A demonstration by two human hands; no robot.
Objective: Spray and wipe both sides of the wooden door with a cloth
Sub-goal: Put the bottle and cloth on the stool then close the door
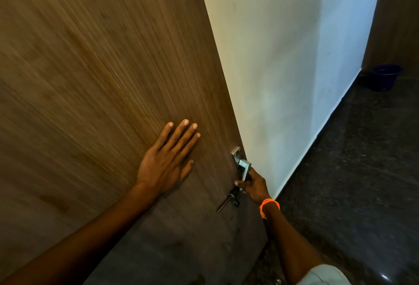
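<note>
The brown wood-grain door (97, 69) fills the left half of the head view, its free edge running down the middle. My left hand (167, 160) lies flat on the door face, fingers straight and pointing up. My right hand (251, 185), with an orange band on its wrist, grips the silver lever handle (243, 166) at the door's edge. A dark key or latch piece (229, 200) sticks out of the door just below the handle. No cloth or spray bottle is in view.
A white wall (283, 57) stands right behind the door's edge. Dark speckled floor (351, 171) stretches to the right. A dark blue bucket (385, 77) sits on the floor at the far right, near a dark doorway.
</note>
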